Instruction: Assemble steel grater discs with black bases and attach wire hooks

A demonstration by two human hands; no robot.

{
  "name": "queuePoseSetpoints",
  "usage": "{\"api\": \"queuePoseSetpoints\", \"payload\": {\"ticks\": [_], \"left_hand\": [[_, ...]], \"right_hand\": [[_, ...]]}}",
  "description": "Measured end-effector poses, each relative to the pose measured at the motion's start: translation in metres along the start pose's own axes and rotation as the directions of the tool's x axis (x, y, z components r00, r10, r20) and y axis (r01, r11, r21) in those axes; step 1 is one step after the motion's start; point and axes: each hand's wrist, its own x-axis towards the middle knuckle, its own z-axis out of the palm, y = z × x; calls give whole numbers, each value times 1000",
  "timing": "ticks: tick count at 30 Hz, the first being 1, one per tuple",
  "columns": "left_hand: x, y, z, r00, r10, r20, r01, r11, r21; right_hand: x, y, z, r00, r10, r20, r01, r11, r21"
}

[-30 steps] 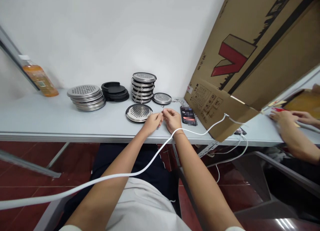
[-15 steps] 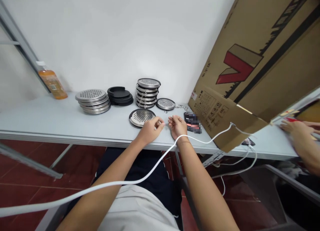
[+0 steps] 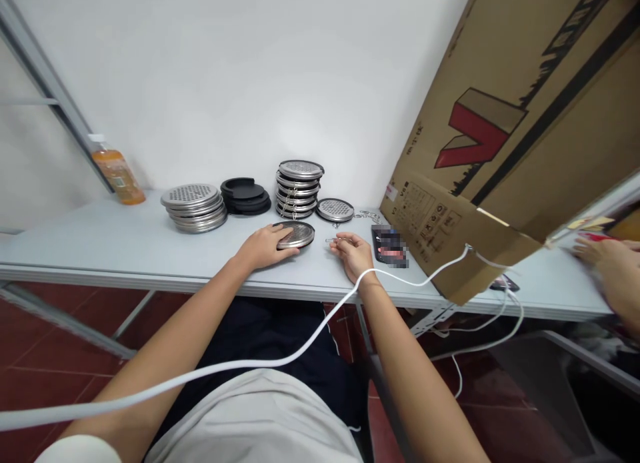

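Observation:
My left hand [image 3: 265, 247] grips the left edge of a round perforated metal disc [image 3: 301, 235] with a black rim, thumb at the front and fingers over its top. The disc is low at the table, slightly tilted. Just to its right, my right hand [image 3: 353, 251] pinches a small silver wire hook [image 3: 330, 240] between thumb and fingertips; its exact shape is too small to make out. Behind the hands lies another perforated disc [image 3: 335, 210] in a black rim. A stack of rimmed discs [image 3: 299, 183] with small chains hanging down its front stands next to it.
Plain metal discs [image 3: 195, 209] and black round holders [image 3: 245, 196] are stacked at left, near an orange bottle [image 3: 119, 173]. Loose chains [image 3: 369, 216] and a phone [image 3: 390, 246] lie by a large carton [image 3: 450, 203]. A white cable [image 3: 280, 361] crosses my arms. Another person's hand [image 3: 607, 263] is far right.
My left hand has moved left from near my right hand and taken hold of the disc, which now sits tilted. The right hand has stayed nearly in place; the hook now shows at its fingertips.

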Motion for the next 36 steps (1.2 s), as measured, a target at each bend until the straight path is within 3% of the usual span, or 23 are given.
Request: {"api": "queuePoseSetpoints", "payload": {"ticks": [3, 4, 6, 8, 11, 14, 16, 17, 19, 21, 22, 24, 28, 31, 33, 36], "left_hand": [[1, -4, -9, 975, -174, -136, 126, 944, -304], [2, -7, -9, 949, -279, -148, 186, 873, -450], [2, -13, -6, 880, -465, -98, 264, 649, -713], [2, -18, 0, 823, -568, -18, 279, 432, -858], [-1, -25, 10, 800, -600, 25, 255, 303, -918], [-2, -29, 14, 848, -528, 47, 225, 278, -934], [-2, -30, 14, 870, -490, 49, 202, 264, -943], [-3, -30, 14, 874, -485, 43, 193, 264, -945], [-3, -31, 14, 873, -487, 29, 187, 279, -942], [-4, -31, 14, 875, -484, 16, 186, 305, -934], [-4, -31, 15, 877, -480, 11, 186, 317, -930], [-5, -32, 16, 885, -466, 3, 180, 336, -924], [-5, -31, 15, 886, -463, 0, 173, 331, -928], [-5, -28, 14, 869, -493, 31, 179, 256, -950], [-4, -27, 13, 859, -509, 59, 188, 205, -961], [-4, -28, 15, 864, -498, 67, 199, 217, -956]], "right_hand": [[1, 7, 1, 993, -96, 66, 105, 984, -145], [1, 9, 1, 989, -117, 86, 131, 974, -185], [2, 12, 1, 986, -129, 109, 150, 963, -222], [3, 13, 0, 987, -125, 102, 144, 967, -212], [7, 14, -3, 992, -110, 68, 121, 976, -183], [9, 14, -5, 992, -108, 68, 123, 956, -268], [7, 14, -4, 983, -175, 58, 182, 870, -458], [6, 14, -2, 972, -227, 57, 217, 784, -581], [0, 14, 3, 946, -304, 116, 270, 534, -801], [-7, 13, 10, 930, -283, 236, 315, 278, -907], [-11, 13, 14, 924, -248, 290, 340, 187, -922], [-16, 12, 19, 917, -187, 351, 371, 85, -925], [-20, 8, 22, 928, -129, 348, 352, 3, -936], [-20, 3, 19, 932, -92, 352, 348, -54, -936], [-17, 0, 14, 929, -84, 359, 359, -17, -933], [-9, -3, 5, 918, -64, 391, 396, 175, -902]]}}
